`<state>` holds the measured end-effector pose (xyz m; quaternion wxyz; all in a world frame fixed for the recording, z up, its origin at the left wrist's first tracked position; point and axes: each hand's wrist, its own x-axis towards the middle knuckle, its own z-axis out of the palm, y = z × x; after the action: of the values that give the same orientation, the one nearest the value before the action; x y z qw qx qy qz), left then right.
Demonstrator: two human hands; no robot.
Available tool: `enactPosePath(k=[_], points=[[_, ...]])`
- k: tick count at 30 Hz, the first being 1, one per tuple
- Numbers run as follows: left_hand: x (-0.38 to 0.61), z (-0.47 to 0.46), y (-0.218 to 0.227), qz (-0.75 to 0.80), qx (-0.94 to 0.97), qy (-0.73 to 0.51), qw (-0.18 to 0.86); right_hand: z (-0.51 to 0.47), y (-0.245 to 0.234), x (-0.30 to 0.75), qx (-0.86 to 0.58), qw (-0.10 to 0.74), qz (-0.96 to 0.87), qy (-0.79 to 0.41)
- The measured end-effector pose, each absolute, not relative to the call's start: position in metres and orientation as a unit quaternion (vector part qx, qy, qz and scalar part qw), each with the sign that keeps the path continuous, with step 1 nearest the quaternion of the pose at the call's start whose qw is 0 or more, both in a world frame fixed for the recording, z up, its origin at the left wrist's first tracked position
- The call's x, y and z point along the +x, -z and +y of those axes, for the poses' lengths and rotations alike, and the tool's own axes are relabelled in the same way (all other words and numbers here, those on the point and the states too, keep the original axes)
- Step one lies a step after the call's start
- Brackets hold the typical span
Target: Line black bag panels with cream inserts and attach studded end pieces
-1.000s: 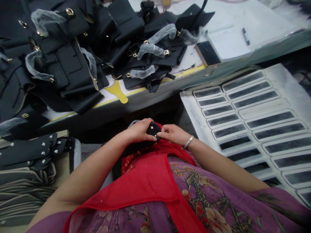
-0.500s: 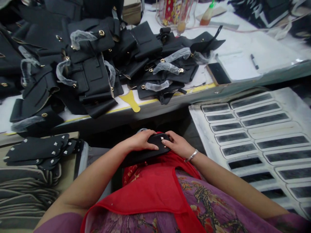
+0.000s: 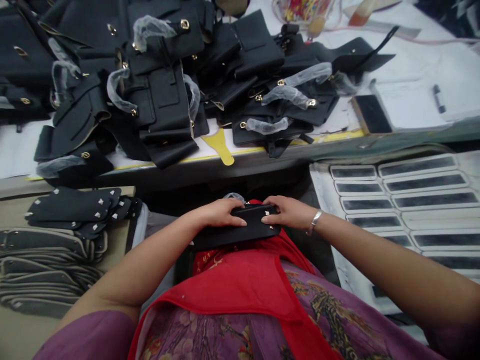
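On my lap lies a black handbag (image 3: pixel 255 227), its flat dark panel facing up with small shiny studs near the right end. A bit of clear plastic wrap shows at its far side. My left hand (image 3: pixel 225 215) grips the long edge from the left, thumb lying on top. From the right, my right hand (image 3: pixel 287 212) clasps the end, its thumb pressed on the panel close to a stud and its fingers curled behind. The undersides of both grips are hidden.
Black handbags (image 3: pixel 161 100) with plastic-wrapped handles are heaped on the table. A yellow tab (image 3: pixel 222 147) overhangs its edge, and a phone (image 3: pixel 372 114) lies farther right. Studded black panels (image 3: pixel 73 207) are stacked at left. A white board (image 3: pixel 330 220) holding dark strips stands right.
The handbag has turned, so more of its flat panel shows and lies more level. My right hand has shifted to the right along with its end. The view has shifted too.
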<state>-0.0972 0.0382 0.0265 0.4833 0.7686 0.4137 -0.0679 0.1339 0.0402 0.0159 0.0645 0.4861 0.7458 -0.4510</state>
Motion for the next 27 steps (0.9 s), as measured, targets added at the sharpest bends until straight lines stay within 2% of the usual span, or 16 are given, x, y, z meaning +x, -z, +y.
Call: enactPosePath(k=[5, 16, 22, 27], points=[[-0.101, 0.030, -0.026, 0.419, 0.781, 0.070, 0.458, 0.049, -0.021, 0.108, 0.449, 0.154, 0.784, 0.400], [-0.105, 0.022, -0.034, 0.425, 0.799, 0.130, 0.405, 0.041, -0.029, 0.071, 0.426, 0.221, 0.828, 0.289], [-0.119, 0.005, -0.033, 0.467, 0.792, 0.125, 0.374, 0.034, -0.028, 0.090, 0.430, 0.158, 0.838, 0.295], [-0.136, -0.007, -0.031, 0.510, 0.778, 0.113, 0.349, 0.037, -0.020, 0.127, 0.452, 0.087, 0.772, 0.438]])
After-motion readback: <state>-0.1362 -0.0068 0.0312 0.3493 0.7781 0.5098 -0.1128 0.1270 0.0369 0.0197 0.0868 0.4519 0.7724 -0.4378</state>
